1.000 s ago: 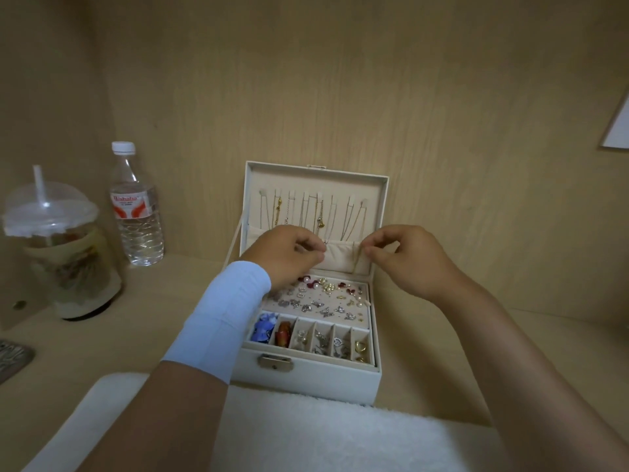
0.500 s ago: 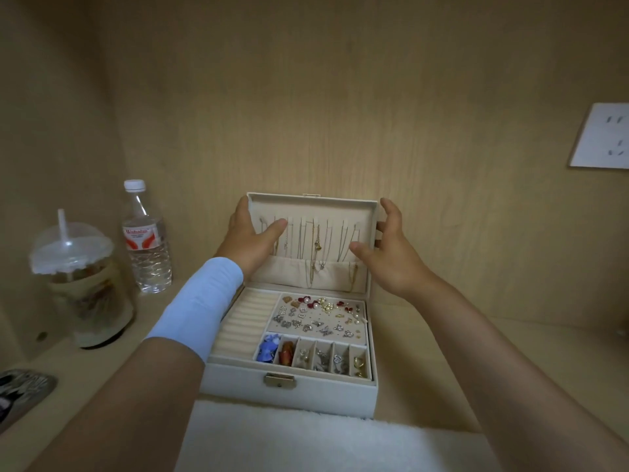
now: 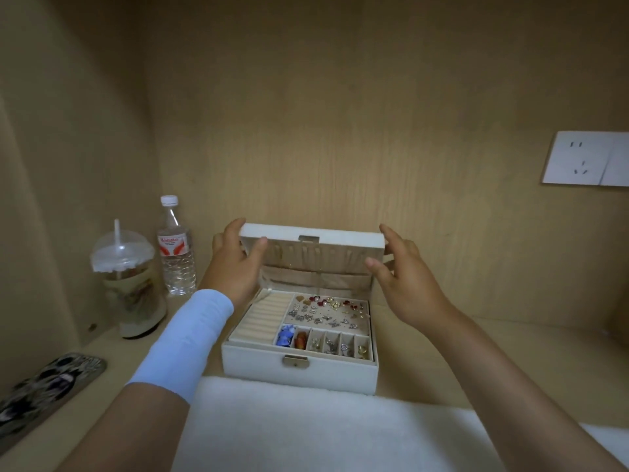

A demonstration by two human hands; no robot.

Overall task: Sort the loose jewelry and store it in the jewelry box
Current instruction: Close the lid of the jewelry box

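Note:
A white jewelry box (image 3: 333, 373) stands on the wooden shelf with its lid (image 3: 313, 232) tipped forward, half way down. My left hand (image 3: 235, 264) grips the lid's left corner, thumb on the inner face. My right hand (image 3: 405, 284) holds the lid's right edge, thumb in front and fingers behind. Necklaces hang dimly on the lid's inside. In the box, small earrings and charms (image 3: 326, 311) are spread on a pad, ring rolls (image 3: 262, 318) lie on the left, and a front row of small compartments (image 3: 323, 344) holds several pieces.
A water bottle (image 3: 177, 250) and a lidded drink cup (image 3: 129, 284) with a straw stand left of the box. A patterned flat object (image 3: 44, 386) lies at the near left. A white towel (image 3: 306, 427) covers the front. A wall socket (image 3: 585, 158) is on the back panel at right.
My hands left the necklace pocket and took the lid by its two sides. The lid has swung from upright forward and down over the box.

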